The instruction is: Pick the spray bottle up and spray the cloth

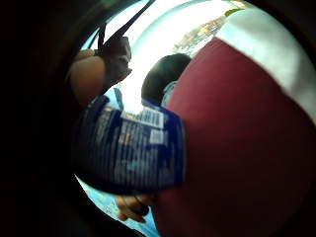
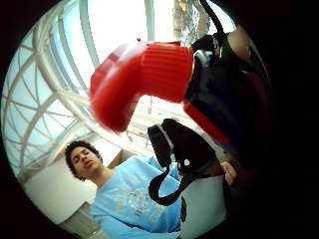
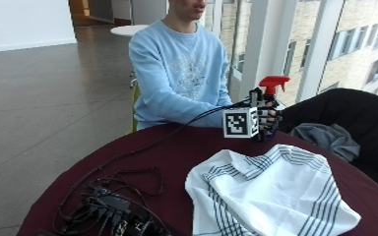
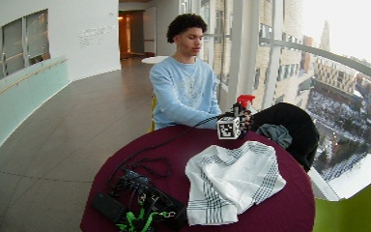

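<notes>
1. One hand is working: the gloved right hand (image 3: pixel 266 120) is holding the spray bottle (image 3: pixel 272 88) upright, lifted clear of the worktop (image 3: pixel 169 157), just beyond the cloth's far edge on the person's side.
2. Fingers (image 3: pixel 271 118) are curling round the bottle's body, below the red trigger head (image 2: pixel 142 79); the blue label (image 1: pixel 133 148) is filling the little-finger palm view, so the bottle is sitting against the palm.
3. Cloth (image 3: pixel 271 194), white with dark stripes, is lying crumpled on the maroon worktop, near the bottle but not touching it.
4. Step in hand, as judged: pickup is looking done, spraying is not yet beginning.
5. Whether a finger is resting on the trigger cannot be told.
6. Next move is calling for turning the nozzle towards the cloth, bringing the bottle nearer over it, and setting a finger on the trigger.
</notes>
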`<action>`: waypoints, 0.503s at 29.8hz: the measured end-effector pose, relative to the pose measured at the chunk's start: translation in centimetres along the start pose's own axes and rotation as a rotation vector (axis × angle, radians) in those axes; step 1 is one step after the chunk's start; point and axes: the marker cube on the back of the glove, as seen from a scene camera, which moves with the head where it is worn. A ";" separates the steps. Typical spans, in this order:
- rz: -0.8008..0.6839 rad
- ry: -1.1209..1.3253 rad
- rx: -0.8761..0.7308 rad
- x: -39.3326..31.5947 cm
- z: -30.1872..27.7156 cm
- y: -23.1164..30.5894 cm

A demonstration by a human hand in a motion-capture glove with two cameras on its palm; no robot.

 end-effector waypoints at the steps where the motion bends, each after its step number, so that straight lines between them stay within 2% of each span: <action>1: 0.006 0.030 0.013 -0.2 -0.9 0.5; 4: 0.040 0.168 0.035 -1.0 -3.8 3.1; 15: 0.199 0.846 0.117 -2.4 -14.5 18.3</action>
